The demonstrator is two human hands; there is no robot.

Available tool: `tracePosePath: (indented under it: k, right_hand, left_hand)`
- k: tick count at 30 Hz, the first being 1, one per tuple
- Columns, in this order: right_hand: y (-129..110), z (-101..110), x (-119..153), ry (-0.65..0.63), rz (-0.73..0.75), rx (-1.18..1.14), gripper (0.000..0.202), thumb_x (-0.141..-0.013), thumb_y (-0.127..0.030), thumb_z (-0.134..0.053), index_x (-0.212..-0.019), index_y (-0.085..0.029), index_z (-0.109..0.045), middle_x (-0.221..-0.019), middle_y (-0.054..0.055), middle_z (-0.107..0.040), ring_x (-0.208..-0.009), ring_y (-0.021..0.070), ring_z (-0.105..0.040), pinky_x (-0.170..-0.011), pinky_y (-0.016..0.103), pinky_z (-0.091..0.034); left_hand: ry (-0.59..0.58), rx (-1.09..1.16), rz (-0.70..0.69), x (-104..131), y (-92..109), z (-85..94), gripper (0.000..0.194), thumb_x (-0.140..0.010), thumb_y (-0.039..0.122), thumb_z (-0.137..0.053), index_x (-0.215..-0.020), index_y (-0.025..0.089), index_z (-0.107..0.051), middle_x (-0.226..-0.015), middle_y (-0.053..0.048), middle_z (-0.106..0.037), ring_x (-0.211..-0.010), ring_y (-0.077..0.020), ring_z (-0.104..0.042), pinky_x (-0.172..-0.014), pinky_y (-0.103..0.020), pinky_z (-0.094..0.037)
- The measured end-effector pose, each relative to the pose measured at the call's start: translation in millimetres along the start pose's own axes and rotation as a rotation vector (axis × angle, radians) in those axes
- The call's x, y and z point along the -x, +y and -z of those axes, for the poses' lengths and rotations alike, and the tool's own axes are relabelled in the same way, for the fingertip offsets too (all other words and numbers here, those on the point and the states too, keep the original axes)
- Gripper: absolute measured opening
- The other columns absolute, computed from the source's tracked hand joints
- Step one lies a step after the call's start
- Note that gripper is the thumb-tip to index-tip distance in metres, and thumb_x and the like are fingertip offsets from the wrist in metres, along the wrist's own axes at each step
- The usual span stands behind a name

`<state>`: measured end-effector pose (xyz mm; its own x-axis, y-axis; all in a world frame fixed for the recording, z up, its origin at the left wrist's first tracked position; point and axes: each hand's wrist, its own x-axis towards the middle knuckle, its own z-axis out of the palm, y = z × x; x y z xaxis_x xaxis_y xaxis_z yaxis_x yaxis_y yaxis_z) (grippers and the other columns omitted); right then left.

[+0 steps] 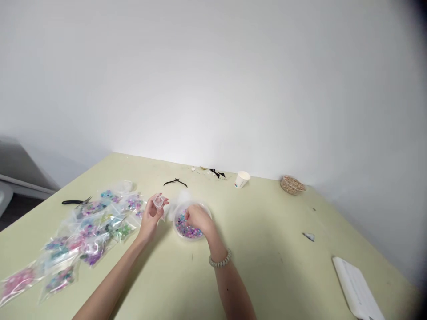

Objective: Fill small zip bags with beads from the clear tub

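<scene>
My left hand (151, 216) is raised over the table, its fingers closed round a small clear plastic bag (159, 201). Just to the right stands a round, clear-walled bowl (176, 234) holding many small purple, pink and blue beads (187, 230). Into this bowl reaches my right hand (198, 218), a bracelet on its wrist. Its fingers are curled down at the beads, and whatever is between the fingertips is too small to make out. Whitish clear plastic (183, 197) lies behind the bowl.
Several clear bags of coloured beads (93, 249) spread across the left side. Black-handled pliers (71, 202) lie beyond them, and another black pair (175, 181) rests behind the bowl. Farther back are a paper cup (242, 179) and a round container (292, 185). A white object (356, 286) sits front right.
</scene>
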<state>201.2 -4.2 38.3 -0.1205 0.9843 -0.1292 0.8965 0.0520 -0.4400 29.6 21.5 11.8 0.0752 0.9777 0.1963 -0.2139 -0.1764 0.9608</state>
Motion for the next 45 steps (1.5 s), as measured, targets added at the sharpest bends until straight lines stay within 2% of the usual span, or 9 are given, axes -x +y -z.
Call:
tracePosePath:
  k: [4,12,17,24,29,34,37,41,45]
  right_hand:
    - [-4.9,-7.0,-4.0,-0.046,0.009,0.043,0.017,-0.064,0.002,-0.059,-0.064,-0.012,-0.07,-0.07,0.008,-0.069,-0.07,0.0176,-0.063,-0.062,0.022,-0.041]
    - [-10.5,-7.3,-0.9,-0.038,0.047,0.103,0.02,-0.07,-0.001,-0.051,-0.069,-0.012,-0.068,-0.076,0.013,-0.068,-0.073,0.0212,-0.061,-0.062,0.026,-0.041]
    - [-6.1,-0.3,-1.8,-0.066,0.128,0.048,0.015,-0.069,-0.004,-0.056,-0.065,-0.013,-0.066,-0.068,0.007,-0.066,-0.063,0.0159,-0.059,-0.06,0.023,-0.041]
    - [-14.9,24.3,6.1,0.238,0.362,-0.511,0.011,-0.081,-0.019,-0.057,-0.086,-0.014,-0.066,-0.086,0.004,-0.064,-0.076,0.011,-0.058,-0.068,0.019,-0.044]
    - [-25.8,19.5,6.2,0.208,0.432,-0.692,0.014,-0.082,-0.023,-0.058,-0.087,-0.015,-0.068,-0.086,0.004,-0.063,-0.078,0.0112,-0.058,-0.068,0.019,-0.046]
    - [-12.0,23.0,4.5,0.238,0.27,-0.788,0.022,-0.082,-0.032,-0.058,-0.091,-0.014,-0.066,-0.083,0.005,-0.062,-0.07,0.0117,-0.059,-0.06,0.02,-0.048]
    - [-7.3,22.3,4.3,0.161,0.185,-0.862,0.025,-0.081,-0.034,-0.058,-0.091,-0.012,-0.064,-0.075,0.003,-0.062,-0.058,0.0106,-0.058,-0.053,0.019,-0.047]
    - [-15.2,16.0,4.7,0.034,0.196,-0.726,0.018,-0.079,-0.027,-0.057,-0.081,-0.011,-0.066,-0.065,0.001,-0.062,-0.052,0.0094,-0.056,-0.049,0.017,-0.04]
    - [-22.3,13.4,6.1,0.147,0.208,-0.453,0.013,-0.074,-0.015,-0.056,-0.064,-0.013,-0.064,-0.055,-0.001,-0.058,-0.053,0.0085,-0.053,-0.051,0.017,-0.035]
  left_hand:
    - [-0.064,-0.001,-0.001,2.3,-11.4,1.2,0.065,-0.065,0.058,-0.069,-0.114,0.019,-0.051,-0.104,-0.01,-0.063,-0.1,-0.0237,-0.058,-0.085,-0.033,-0.044]
    - [-0.069,-0.132,-0.094,5.4,-5.6,-2.4,0.049,-0.067,0.049,-0.07,-0.102,0.019,-0.054,-0.102,-0.009,-0.061,-0.101,-0.0235,-0.056,-0.091,-0.035,-0.041]
    - [-0.056,-0.229,-0.125,8.4,-10.9,-1.3,0.041,-0.068,0.042,-0.07,-0.099,0.018,-0.057,-0.102,-0.009,-0.062,-0.101,-0.0244,-0.057,-0.092,-0.037,-0.041]
    - [-0.098,-0.347,-0.142,10.5,-20.0,2.4,0.051,-0.065,0.038,-0.073,-0.109,0.019,-0.057,-0.113,-0.01,-0.06,-0.111,-0.0269,-0.054,-0.099,-0.041,-0.038]
    - [-0.096,-0.343,-0.147,11.6,-15.5,1.4,0.051,-0.065,0.038,-0.073,-0.109,0.019,-0.056,-0.112,-0.01,-0.06,-0.109,-0.0267,-0.055,-0.098,-0.041,-0.04]
    - [-0.093,-0.359,-0.168,8.7,-14.7,3.1,0.05,-0.067,0.038,-0.072,-0.11,0.019,-0.055,-0.108,-0.009,-0.061,-0.106,-0.0255,-0.056,-0.096,-0.039,-0.041]
    - [-0.109,-0.372,-0.18,9.2,-15.4,2.7,0.051,-0.066,0.038,-0.073,-0.11,0.019,-0.056,-0.108,-0.009,-0.062,-0.106,-0.0262,-0.056,-0.095,-0.039,-0.041]
    - [-0.165,-0.472,-0.252,11.9,-14.6,1.1,0.05,-0.064,0.038,-0.074,-0.108,0.02,-0.058,-0.109,-0.01,-0.062,-0.105,-0.0278,-0.056,-0.093,-0.04,-0.041]
    - [-0.208,-0.599,-0.37,14.6,-12.4,0.3,0.046,-0.066,0.035,-0.073,-0.107,0.02,-0.057,-0.101,-0.01,-0.063,-0.096,-0.0266,-0.058,-0.086,-0.039,-0.044]
